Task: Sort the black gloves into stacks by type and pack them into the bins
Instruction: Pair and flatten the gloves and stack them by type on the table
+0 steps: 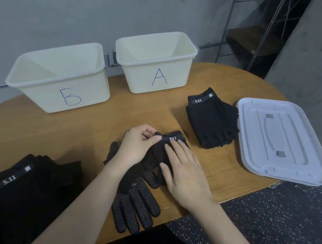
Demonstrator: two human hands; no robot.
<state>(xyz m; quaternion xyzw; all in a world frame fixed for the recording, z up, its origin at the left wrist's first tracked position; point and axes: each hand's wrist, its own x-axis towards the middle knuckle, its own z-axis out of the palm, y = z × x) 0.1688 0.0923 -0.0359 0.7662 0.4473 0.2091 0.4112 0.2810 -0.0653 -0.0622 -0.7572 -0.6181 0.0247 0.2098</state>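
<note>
Your left hand pinches the wrist strap of a black glove at mid-table, thumb and fingers curled onto the strap beside its white "5.11" label. Your right hand lies flat on the same glove, fingers straight and spread, pressing it down; it grips nothing.

Under and toward you from that glove: a full-finger glove with white grip dots, palm up, fingertips pointing at the table's near edge. More black fabric shows past your left wrist; type unclear.

Near left corner: a heap of black gloves, one "5.11" strap on top. Right of centre: a neater stack of fingerless gloves, "5.11" strap at its far end, lying just beside a grey plastic lid at the table's right edge.

Far side of the wooden table: two cream bins side by side, apart. Bin B left, bin A right. No gloves visible in the parts of either that show.
</note>
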